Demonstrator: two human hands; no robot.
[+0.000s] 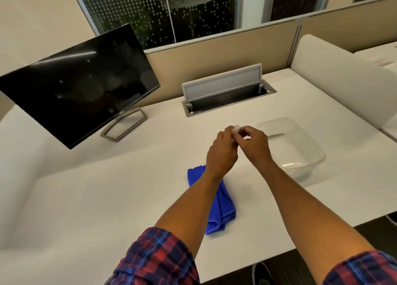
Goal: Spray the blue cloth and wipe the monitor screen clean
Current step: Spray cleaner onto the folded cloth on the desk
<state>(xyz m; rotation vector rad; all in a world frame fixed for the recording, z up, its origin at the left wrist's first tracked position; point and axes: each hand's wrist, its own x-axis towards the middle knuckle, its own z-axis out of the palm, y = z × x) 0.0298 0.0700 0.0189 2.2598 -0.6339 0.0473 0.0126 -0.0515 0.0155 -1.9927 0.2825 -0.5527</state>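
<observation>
Blue cloth (223, 207) on desk, below fingers (240, 134), untouched.

Warm, even indoor light falls from overhead, leaving the white desk (107, 198) bright and only soft, faint shadows under the forearms. The dark monitor screen (81, 84), up and left of the grip of both hands, carries a streak of glare and small light specks. Wide-angle distortion bends the edges. The window (171, 11) beyond is dark. Detail is slightly soft throughout.
</observation>
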